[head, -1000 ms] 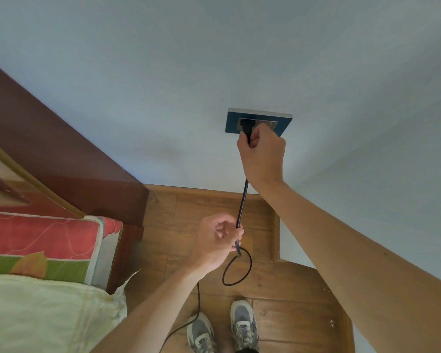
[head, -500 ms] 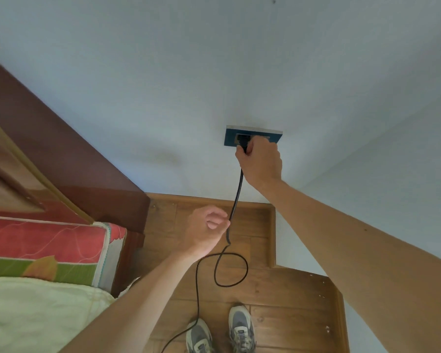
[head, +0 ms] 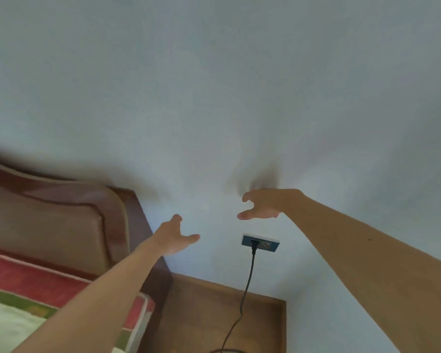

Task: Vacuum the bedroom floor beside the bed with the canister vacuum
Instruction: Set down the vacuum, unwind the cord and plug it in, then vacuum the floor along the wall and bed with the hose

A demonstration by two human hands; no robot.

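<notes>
Above the wall socket [head: 260, 243], left hand [head: 173, 237] and right hand [head: 262, 205] raised, fingers loosely spread, grasping nothing, black cord [head: 248, 281] plugged in, hanging to the floor [head: 201, 314].

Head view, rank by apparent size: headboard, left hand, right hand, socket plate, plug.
1. headboard, by far the largest.
2. left hand and right hand: too alike to rank.
3. socket plate, though it sits farther from the camera than the hands.
4. plug, smallest.
</notes>
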